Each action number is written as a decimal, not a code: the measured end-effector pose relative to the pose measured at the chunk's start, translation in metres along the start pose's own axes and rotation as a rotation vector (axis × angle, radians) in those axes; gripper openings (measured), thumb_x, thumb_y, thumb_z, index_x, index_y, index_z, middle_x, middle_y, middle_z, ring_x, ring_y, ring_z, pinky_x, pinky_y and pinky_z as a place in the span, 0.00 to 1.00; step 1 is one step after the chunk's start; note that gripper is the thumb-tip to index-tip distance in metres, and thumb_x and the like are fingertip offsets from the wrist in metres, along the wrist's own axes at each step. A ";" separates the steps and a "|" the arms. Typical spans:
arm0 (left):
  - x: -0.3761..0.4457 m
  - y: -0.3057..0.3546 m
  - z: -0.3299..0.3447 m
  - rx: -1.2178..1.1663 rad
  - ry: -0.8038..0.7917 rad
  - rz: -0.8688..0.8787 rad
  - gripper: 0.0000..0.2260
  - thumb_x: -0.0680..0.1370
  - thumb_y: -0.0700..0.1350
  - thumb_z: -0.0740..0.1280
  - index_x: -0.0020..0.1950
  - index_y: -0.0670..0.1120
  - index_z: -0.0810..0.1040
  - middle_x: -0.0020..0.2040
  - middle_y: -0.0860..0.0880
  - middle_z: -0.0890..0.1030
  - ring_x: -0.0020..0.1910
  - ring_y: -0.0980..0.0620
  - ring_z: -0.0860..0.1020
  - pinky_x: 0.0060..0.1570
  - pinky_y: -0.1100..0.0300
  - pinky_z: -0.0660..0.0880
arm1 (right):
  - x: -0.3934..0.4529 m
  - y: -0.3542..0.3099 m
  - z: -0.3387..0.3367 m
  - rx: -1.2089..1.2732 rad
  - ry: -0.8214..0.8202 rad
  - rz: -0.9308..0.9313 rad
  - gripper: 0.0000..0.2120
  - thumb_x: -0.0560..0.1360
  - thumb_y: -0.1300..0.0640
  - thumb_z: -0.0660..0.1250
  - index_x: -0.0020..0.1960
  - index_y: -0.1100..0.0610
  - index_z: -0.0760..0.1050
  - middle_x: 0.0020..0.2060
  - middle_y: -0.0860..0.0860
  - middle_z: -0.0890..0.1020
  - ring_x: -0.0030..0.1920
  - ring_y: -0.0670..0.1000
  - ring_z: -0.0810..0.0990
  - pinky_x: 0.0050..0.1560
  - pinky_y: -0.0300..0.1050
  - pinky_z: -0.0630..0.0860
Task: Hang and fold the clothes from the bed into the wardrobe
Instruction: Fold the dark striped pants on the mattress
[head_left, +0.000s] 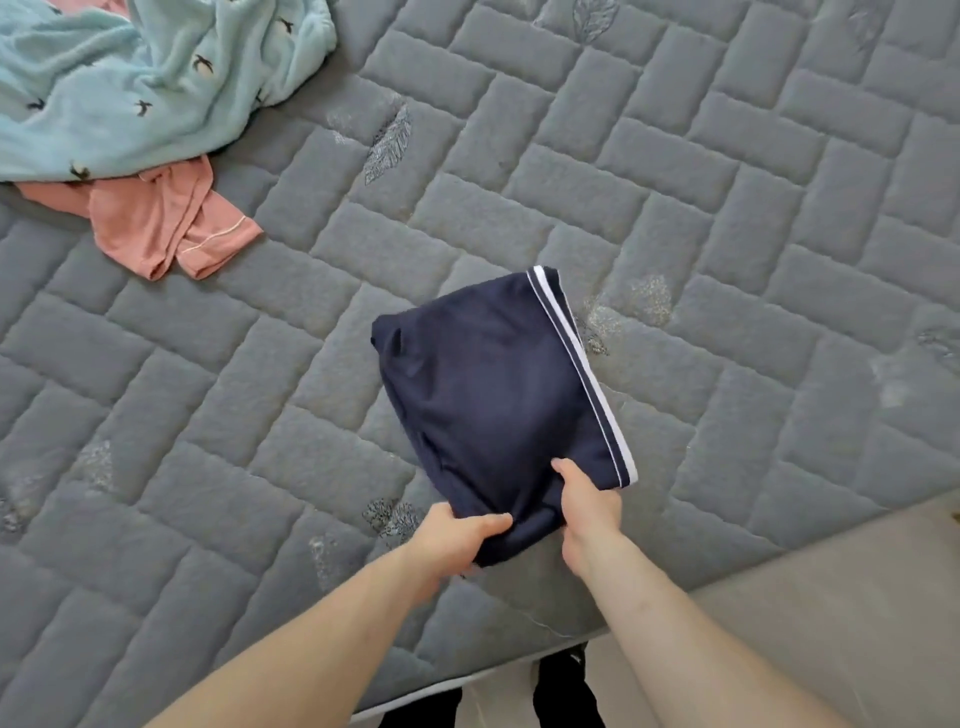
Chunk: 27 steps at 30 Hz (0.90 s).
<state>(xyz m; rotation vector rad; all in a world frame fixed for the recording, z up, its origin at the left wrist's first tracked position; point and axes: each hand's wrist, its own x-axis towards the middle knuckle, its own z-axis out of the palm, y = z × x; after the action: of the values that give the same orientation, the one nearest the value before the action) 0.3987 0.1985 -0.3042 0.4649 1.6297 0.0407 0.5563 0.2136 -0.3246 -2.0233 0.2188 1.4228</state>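
The grey quilted mattress (675, 218), stitched in a brick pattern with pale leaf motifs, fills nearly the whole view, its near edge running along the bottom from about 6 o'clock out to 3 o'clock. Up at 10 to 11 o'clock lies a crumpled mint-green fleece garment printed with small dark birds (130, 78), and a salmon-pink garment with pale piping (161, 228) pokes out from under its lower edge, touching it. Both sit well apart from the hands.

Just below the centre, a folded navy-blue garment with a white stripe along its right edge (493, 395) lies on the mattress, stretching away from the person toward 12 o'clock. Its near end is caught between both hands at about 6 o'clock. The left hand (457, 540) grips the near left corner, thumb across the top and fingers curled underneath. The right hand (587, 509) holds the near edge just beside it, thumb pressed on top of the cloth, its fingers hidden beneath. Between the two hands the fabric bunches into a small fold.
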 end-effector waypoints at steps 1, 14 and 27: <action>-0.008 -0.001 0.003 0.099 -0.105 -0.026 0.12 0.77 0.54 0.75 0.51 0.47 0.82 0.47 0.50 0.88 0.43 0.51 0.86 0.34 0.61 0.78 | 0.005 -0.004 -0.007 -0.011 0.031 -0.029 0.10 0.72 0.60 0.76 0.51 0.54 0.78 0.51 0.52 0.87 0.49 0.53 0.85 0.54 0.50 0.81; 0.068 0.162 -0.071 0.944 0.443 0.665 0.43 0.70 0.65 0.74 0.79 0.51 0.62 0.76 0.48 0.66 0.73 0.41 0.67 0.70 0.44 0.68 | 0.036 -0.023 -0.044 -0.190 -0.273 -0.103 0.34 0.64 0.40 0.82 0.67 0.44 0.77 0.58 0.39 0.86 0.60 0.47 0.84 0.68 0.56 0.77; 0.081 0.155 -0.110 0.475 0.040 0.148 0.26 0.59 0.49 0.84 0.56 0.46 0.84 0.50 0.47 0.88 0.49 0.46 0.87 0.54 0.51 0.82 | 0.053 -0.066 -0.024 -0.085 -0.070 -0.312 0.31 0.66 0.55 0.83 0.65 0.54 0.74 0.53 0.44 0.85 0.52 0.45 0.85 0.60 0.49 0.80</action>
<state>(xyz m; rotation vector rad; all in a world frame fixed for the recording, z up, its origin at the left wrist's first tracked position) 0.3324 0.3930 -0.3209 0.9526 1.6396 -0.2333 0.6281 0.2627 -0.3393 -1.9681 -0.1834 1.3197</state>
